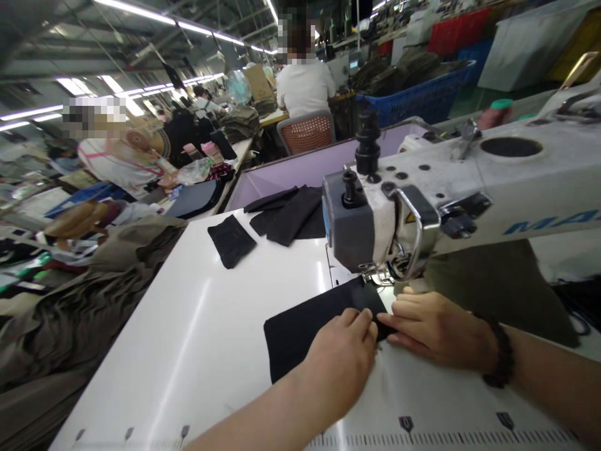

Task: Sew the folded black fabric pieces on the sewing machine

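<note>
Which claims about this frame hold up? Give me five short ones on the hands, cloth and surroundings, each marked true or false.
1. The left hand rests on a black cloth. True.
2. A bracelet is on the left wrist. False: the bracelet circles the wrist of the right hand.
3. A smaller black piece lies apart from that cloth. True.
4. Ruler marks line the far edge of the tabletop. False: the ruler marks run along the near edge of the tabletop.
5. The sewing machine has a red body. False: it is mostly white and grey.
</note>
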A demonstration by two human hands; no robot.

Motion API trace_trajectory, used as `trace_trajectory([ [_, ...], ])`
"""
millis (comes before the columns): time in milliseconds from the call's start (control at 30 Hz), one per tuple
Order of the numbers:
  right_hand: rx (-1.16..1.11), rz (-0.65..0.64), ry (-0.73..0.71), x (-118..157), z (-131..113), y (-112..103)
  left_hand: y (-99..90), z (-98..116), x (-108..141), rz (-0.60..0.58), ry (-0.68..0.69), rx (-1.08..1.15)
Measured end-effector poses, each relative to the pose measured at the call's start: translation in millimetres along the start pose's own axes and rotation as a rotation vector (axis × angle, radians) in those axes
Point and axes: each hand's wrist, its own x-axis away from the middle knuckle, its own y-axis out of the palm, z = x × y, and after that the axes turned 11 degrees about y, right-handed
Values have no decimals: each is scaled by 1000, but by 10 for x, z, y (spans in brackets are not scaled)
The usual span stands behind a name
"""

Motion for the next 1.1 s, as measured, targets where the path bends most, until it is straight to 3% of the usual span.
trace_trajectory([
  [167,-18,12,-77,33,-67,-8,111,-9,101,127,61,41],
  [300,-12,-23,-61,57,-71,13,103,-8,106,146,41,73],
  [600,12,-71,53,54,-20,54,135,-119,69,139,-7,108],
  [1100,141,6,217,-17,79,172,116,-507,-135,93,-71,203],
])
